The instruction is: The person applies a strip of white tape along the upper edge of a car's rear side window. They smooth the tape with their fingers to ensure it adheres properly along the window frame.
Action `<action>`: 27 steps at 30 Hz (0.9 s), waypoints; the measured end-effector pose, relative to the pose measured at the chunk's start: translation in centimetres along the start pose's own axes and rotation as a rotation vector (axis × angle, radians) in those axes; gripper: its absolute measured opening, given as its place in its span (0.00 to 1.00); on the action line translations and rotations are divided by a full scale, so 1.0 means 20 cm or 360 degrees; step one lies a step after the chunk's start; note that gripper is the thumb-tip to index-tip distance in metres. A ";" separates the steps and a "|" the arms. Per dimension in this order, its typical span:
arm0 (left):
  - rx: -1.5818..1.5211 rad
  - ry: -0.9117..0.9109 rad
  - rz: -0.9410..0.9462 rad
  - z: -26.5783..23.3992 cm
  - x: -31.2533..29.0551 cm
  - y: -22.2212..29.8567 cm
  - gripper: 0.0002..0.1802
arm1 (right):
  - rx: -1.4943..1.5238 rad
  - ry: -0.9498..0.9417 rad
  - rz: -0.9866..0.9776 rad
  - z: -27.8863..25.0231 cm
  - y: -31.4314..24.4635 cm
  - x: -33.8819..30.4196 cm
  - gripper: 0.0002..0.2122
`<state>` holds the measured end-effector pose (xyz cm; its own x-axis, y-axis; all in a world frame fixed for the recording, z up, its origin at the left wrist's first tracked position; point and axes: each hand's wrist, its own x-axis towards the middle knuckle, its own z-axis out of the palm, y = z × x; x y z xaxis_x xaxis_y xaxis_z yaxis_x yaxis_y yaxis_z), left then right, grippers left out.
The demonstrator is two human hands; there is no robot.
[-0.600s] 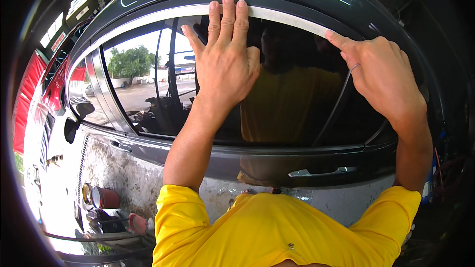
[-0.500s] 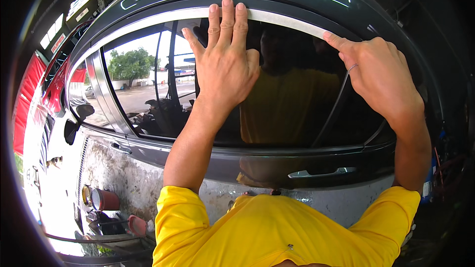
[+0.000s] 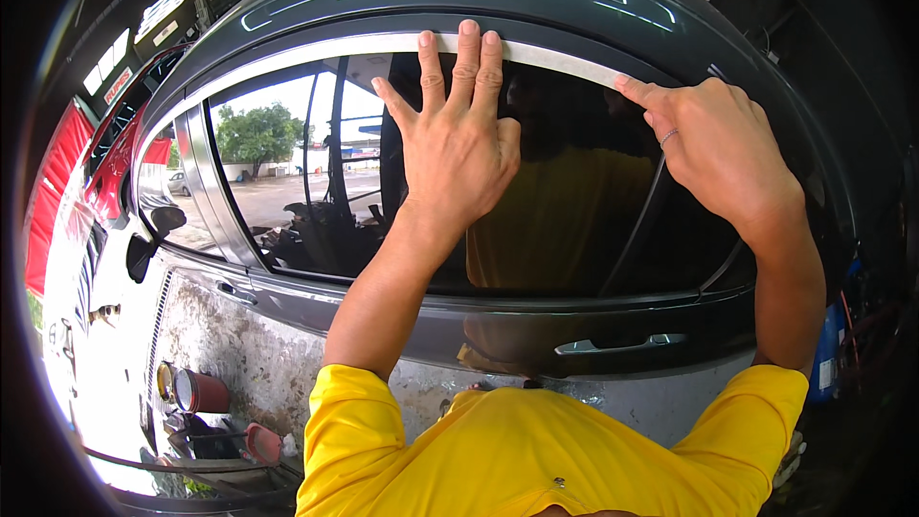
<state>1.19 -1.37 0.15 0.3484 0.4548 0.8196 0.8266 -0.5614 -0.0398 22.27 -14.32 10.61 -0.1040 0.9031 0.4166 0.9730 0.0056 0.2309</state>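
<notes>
Against the dark grey car point(image 3: 383, 14) before me, my left hand point(image 3: 458, 148) lies open, its fingers spread and several fingertips on the pale strip point(image 3: 555, 59) along the window's top edge. The palm is over the dark side window point(image 3: 555, 220). Farther right along the same strip, my right hand point(image 3: 728, 148) has its index finger stretched out, the tip touching the strip. Its other fingers curl under, and what they hold, if anything, is hidden. A thin ring is on one finger.
A door handle point(image 3: 622, 345) sticks out below the window. At lower left, a reddish bucket point(image 3: 203, 392) and a pink container point(image 3: 262, 443) stand on the wet floor. The side mirror point(image 3: 139, 257) juts out at left. A blue container point(image 3: 825, 359) stands at right.
My left hand has slid a little to the right along the strip. The right hand has hardly moved against the car. The whole car sits slightly lower in the picture.
</notes>
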 end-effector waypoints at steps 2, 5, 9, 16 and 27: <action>-0.0027 0.0028 0.0036 0.00 0.00 0.01 0.45 | -0.0001 -0.0018 0.0007 -0.01 0.00 0.00 0.16; -0.0020 0.0052 0.0049 0.01 0.00 0.01 0.44 | -0.0002 -0.0014 -0.0012 -0.01 0.00 -0.01 0.16; -0.0020 0.0055 0.0022 0.02 0.00 0.03 0.44 | 0.0018 -0.0026 -0.0011 -0.01 0.01 -0.01 0.16; -0.0052 0.0077 0.0095 0.02 0.00 0.10 0.43 | 0.0085 0.0013 -0.0042 0.00 0.03 0.00 0.16; -0.0171 0.0059 0.0125 0.02 0.03 0.24 0.44 | 0.0254 0.0187 -0.0186 0.04 0.15 -0.09 0.17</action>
<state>5.51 -3.46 0.13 0.3918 0.3818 0.8371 0.7448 -0.6658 -0.0449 25.45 -15.54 9.86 -0.2323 0.8360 0.4971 0.9722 0.1837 0.1453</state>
